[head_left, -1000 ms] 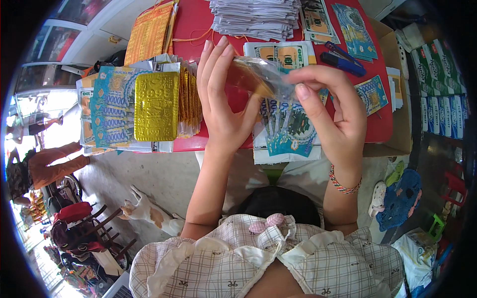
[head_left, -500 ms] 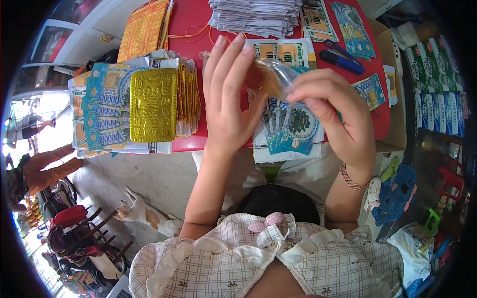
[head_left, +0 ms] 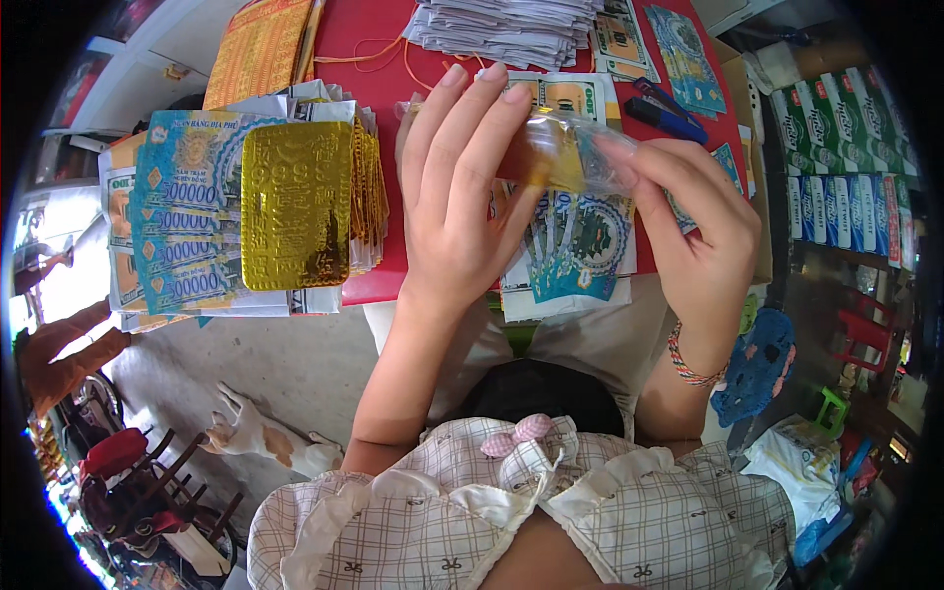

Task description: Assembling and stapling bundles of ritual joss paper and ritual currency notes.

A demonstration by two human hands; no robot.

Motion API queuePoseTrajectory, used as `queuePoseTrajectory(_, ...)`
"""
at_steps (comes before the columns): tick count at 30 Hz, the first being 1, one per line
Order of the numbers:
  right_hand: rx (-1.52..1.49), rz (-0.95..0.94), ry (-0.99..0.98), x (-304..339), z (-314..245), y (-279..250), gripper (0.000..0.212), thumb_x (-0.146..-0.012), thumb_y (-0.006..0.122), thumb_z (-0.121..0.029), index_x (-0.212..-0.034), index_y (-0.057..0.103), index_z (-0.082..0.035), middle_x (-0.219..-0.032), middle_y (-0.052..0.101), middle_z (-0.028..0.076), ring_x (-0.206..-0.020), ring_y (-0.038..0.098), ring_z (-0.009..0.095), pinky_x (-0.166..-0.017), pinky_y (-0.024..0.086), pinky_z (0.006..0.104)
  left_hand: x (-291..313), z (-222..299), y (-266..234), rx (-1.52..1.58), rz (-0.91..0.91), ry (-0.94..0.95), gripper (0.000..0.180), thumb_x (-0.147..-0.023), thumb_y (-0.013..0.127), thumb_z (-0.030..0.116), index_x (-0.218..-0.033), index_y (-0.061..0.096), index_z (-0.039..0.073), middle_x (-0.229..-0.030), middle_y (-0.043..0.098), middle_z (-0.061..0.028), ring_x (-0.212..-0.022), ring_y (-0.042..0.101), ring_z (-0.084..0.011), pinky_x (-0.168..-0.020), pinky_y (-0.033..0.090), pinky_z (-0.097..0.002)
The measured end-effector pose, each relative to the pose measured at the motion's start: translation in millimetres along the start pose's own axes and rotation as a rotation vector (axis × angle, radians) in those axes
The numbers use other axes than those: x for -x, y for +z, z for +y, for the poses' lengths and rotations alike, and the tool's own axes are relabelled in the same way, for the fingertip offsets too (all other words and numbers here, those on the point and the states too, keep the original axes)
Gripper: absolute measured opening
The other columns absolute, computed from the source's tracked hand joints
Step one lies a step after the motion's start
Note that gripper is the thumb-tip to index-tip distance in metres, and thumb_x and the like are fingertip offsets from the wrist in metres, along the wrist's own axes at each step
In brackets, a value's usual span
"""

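Note:
Over the red table (head_left: 379, 283), both hands hold a clear plastic bag (head_left: 602, 155) with something shiny gold inside. My left hand (head_left: 447, 216) grips its left part, thumb below and fingers stretched along the far side. The bag's right edge is pinched between thumb and fingers of my right hand (head_left: 703, 211). Beneath lies a fan of blue paper banknotes (head_left: 582, 258) on white paper, with green-and-tan printed notes (head_left: 568, 96) at its far end. To the left stands a layered bundle with an embossed gold bar-shaped piece (head_left: 295, 206) on top, beside overlapping blue notes (head_left: 182, 231).
Farther back are a tall stack of white papers (head_left: 501, 34), orange-yellow sheets (head_left: 258, 54) and orange string. A blue stapler (head_left: 665, 118) and more blue notes (head_left: 685, 59) lie at the right. On the floor at left lies a white-and-tan animal (head_left: 270, 438); shelved boxes (head_left: 848, 211) stand at right.
My right hand has moved slightly right, drawing the bag's edge outward, so more clear plastic shows. My left hand keeps its grip. The whole view has shifted a little.

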State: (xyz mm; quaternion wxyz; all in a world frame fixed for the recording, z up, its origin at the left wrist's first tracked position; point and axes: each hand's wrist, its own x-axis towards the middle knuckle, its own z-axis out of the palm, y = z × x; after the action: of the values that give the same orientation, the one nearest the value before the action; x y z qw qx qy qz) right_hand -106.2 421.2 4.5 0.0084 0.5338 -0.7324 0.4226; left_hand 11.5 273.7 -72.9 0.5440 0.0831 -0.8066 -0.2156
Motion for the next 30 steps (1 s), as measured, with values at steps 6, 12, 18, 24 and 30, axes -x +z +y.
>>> queuePoseTrajectory(6,-0.194,-0.218,0.034,-7,-2,0,0.021,-0.090,0.072,-0.004,-0.109,0.071,0.005,-0.112,0.066,0.014,-0.101,0.067,0.025,-0.087,0.052,0.0325,0,1,-1,0.052,-0.037,-0.024,0.062,-0.074,0.078,-0.001,-0.133,0.062,0.005,-0.137,0.062,-0.0142,-0.131,0.053,-0.0387,-0.109,0.042,-0.0476)
queuePoseTrajectory(12,-0.090,-0.047,-0.072,-9,9,7,0.010,-0.089,0.074,-0.003,-0.095,0.070,0.002,-0.114,0.067,0.014,-0.106,0.066,0.026,-0.095,0.050,0.0339,2,1,3,-0.010,-0.033,0.007,0.060,-0.076,0.078,0.002,-0.133,0.062,0.006,-0.136,0.063,-0.0123,-0.128,0.055,-0.0372,-0.107,0.042,-0.0478)
queuePoseTrajectory(18,-0.510,0.224,0.204,9,14,6,0.009,-0.091,0.072,-0.002,-0.097,0.067,0.002,-0.113,0.067,0.010,-0.102,0.064,0.017,-0.093,0.048,0.0289,3,-4,-3,-0.081,-0.092,0.004,0.079,-0.072,0.083,0.004,-0.143,0.049,0.002,-0.142,0.056,-0.0178,-0.133,0.051,-0.0401,-0.112,0.040,-0.0488)
queuePoseTrajectory(24,-0.637,0.641,0.295,33,36,-30,0.014,-0.105,0.058,-0.014,-0.106,0.060,0.000,-0.104,0.064,0.005,-0.095,0.059,0.011,-0.087,0.048,0.0266,-21,11,3,0.046,0.063,0.026,0.086,-0.071,0.085,0.007,-0.147,0.044,0.002,-0.152,0.047,-0.0164,-0.133,0.050,-0.0341,-0.109,0.039,-0.0448)
queuePoseTrajectory(30,-0.643,0.614,0.328,55,44,-40,0.016,-0.106,0.056,-0.017,-0.107,0.059,-0.002,-0.105,0.062,0.004,-0.095,0.059,0.012,-0.087,0.048,0.0290,-109,11,8,-0.441,0.402,0.047,0.068,-0.082,0.076,0.002,-0.144,0.051,0.009,-0.145,0.052,-0.0128,-0.133,0.050,-0.0319,-0.109,0.044,-0.0485)
